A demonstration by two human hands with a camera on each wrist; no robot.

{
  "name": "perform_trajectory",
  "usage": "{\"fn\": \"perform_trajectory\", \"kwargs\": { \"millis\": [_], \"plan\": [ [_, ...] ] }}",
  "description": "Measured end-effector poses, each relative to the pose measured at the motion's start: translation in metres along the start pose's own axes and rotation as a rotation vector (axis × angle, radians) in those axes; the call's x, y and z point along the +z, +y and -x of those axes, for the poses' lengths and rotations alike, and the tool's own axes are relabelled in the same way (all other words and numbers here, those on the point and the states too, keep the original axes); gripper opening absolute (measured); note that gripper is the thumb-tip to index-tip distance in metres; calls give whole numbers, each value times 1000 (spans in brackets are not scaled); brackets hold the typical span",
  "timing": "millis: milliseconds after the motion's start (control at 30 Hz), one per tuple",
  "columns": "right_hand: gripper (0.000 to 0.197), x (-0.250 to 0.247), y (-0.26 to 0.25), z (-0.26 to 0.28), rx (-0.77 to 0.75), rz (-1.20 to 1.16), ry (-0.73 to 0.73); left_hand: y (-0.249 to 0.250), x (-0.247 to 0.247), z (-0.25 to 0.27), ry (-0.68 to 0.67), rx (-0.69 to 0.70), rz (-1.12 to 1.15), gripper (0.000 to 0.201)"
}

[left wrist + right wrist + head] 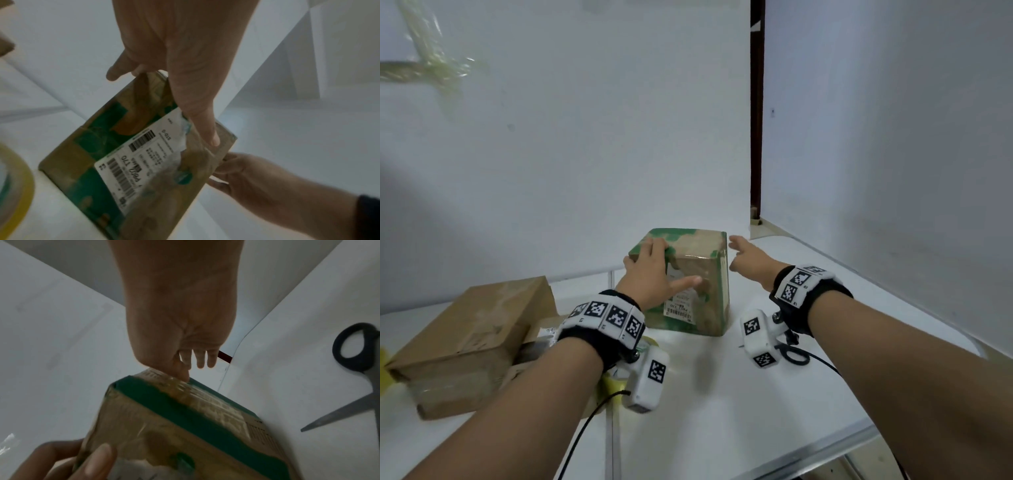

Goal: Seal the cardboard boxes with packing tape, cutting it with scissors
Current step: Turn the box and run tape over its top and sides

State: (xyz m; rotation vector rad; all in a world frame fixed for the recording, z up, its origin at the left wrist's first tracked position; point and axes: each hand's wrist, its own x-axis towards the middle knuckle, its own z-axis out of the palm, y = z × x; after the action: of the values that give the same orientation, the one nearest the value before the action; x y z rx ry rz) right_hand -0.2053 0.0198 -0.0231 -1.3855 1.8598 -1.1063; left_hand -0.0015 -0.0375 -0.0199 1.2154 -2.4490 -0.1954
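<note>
A cardboard box [698, 274] with green patches and a white shipping label [141, 155] stands mid-table. My left hand [654, 270] grips its top left part, with the fingers over the top edge and the thumb stretched across the front face. To the right of the box my right hand [746, 257] has straight fingers; its thumb [183, 374] touches the upper right edge of the box. The scissors [349, 410] lie shut on the table under my right wrist. A yellowish roll of packing tape [22, 186] lies under my left wrist.
Two plain brown cardboard boxes [472, 342] are stacked at the left of the white table [722, 411]. White walls close in behind and to the right. The table's metal front edge [842, 442] runs at the lower right.
</note>
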Motion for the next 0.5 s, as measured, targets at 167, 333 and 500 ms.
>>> {"fn": "perform_trajectory", "kwargs": {
  "millis": [167, 333, 500],
  "plan": [
    [69, 5, 0, 2, -1, -46, -52, 3, 11, -9, 19, -57, -71, 107],
    [74, 4, 8, 7, -35, -102, -61, 6, 10, -7, 30, -60, 35, 106],
    [66, -12, -5, 11, -114, -287, -77, -9, 4, -4, 70, -170, 643, 97]
  ]
}}
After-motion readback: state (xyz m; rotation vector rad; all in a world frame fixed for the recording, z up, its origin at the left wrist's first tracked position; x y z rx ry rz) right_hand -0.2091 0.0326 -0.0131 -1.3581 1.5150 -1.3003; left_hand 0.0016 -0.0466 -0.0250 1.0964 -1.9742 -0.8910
